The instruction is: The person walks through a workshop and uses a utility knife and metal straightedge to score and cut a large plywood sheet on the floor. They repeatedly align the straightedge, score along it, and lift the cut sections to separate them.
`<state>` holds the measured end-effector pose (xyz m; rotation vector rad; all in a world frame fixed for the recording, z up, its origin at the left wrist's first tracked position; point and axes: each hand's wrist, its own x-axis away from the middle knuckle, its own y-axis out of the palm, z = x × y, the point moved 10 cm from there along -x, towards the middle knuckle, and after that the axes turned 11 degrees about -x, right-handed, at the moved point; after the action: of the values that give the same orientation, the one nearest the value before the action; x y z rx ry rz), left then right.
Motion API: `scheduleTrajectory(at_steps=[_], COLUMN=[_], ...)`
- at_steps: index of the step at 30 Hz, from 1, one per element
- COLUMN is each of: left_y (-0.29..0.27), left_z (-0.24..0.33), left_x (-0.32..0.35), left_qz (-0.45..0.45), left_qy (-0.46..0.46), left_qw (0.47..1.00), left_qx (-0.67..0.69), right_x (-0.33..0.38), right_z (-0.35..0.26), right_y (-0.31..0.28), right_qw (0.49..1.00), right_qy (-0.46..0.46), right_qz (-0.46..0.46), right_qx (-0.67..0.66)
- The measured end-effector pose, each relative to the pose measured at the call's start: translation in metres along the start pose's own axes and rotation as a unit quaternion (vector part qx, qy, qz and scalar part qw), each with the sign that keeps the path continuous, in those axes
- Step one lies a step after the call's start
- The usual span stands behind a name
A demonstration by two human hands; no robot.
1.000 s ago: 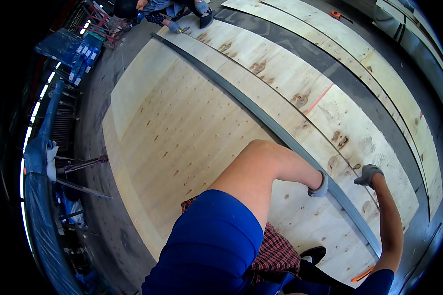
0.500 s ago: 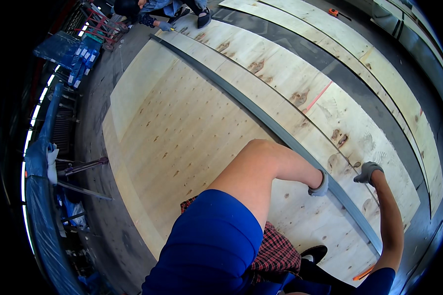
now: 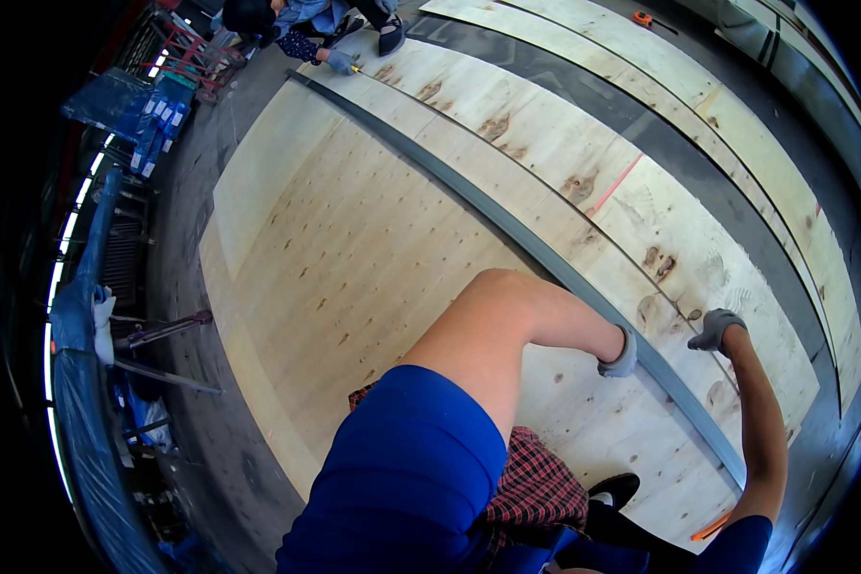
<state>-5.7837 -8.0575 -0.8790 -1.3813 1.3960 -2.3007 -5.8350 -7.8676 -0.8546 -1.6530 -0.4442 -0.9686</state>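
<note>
Bending over the pale plywood (image 3: 373, 249), someone in blue sleeves (image 3: 407, 450) has the gloved left hand (image 3: 619, 352) at the edge of a long grey strip (image 3: 545, 258), lower right of the frame; its fingers are turned from me, so I can't tell how open they are or whether they grip it. Past the strip, the gloved right hand (image 3: 716, 331) is curled; what its fingers hold, if anything, I can't tell. The strip runs diagonally toward the upper left, where a co-worker's gloved hand (image 3: 340, 62) has a small yellow tool (image 3: 356, 69).
</note>
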Motion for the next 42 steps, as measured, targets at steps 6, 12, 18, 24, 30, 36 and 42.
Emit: scheduleTrajectory(at_steps=[6,12,18,24,30,36,42], left_y=[0.001,-0.001,-0.002,0.019,0.019,0.017,0.019], left_z=[-0.003,-0.004,-0.005,-0.005,-0.007,-0.006,-0.006], left_x=[0.0,0.008,0.003,-0.014,-0.017,-0.015,-0.016], left_qz=[0.003,-0.004,0.012,0.003,0.009,0.007,-0.001], left_qy=[-0.008,-0.002,-0.005,-0.015,-0.012,-0.009,-0.01], left_qw=[1.0,1.0,1.0,1.0,1.0,1.0,1.0], left_qx=[0.008,-0.004,0.003,-0.002,0.004,0.001,-0.001], right_x=[-0.007,-0.01,-0.01,-0.009,-0.01,-0.01,-0.01], right_z=[0.006,0.001,0.005,-0.002,0.001,0.0,-0.002], right_y=[0.009,0.006,0.009,0.007,0.008,0.009,0.008], right_qw=[1.0,1.0,0.999,1.0,1.0,1.0,1.0], right_qy=[-0.005,-0.012,-0.021,-0.021,-0.016,-0.014,-0.014], right_qz=[-0.011,-0.012,0.007,0.0,-0.001,-0.007,-0.009], right_qx=[0.013,0.015,0.024,0.012,0.015,0.023,0.027])
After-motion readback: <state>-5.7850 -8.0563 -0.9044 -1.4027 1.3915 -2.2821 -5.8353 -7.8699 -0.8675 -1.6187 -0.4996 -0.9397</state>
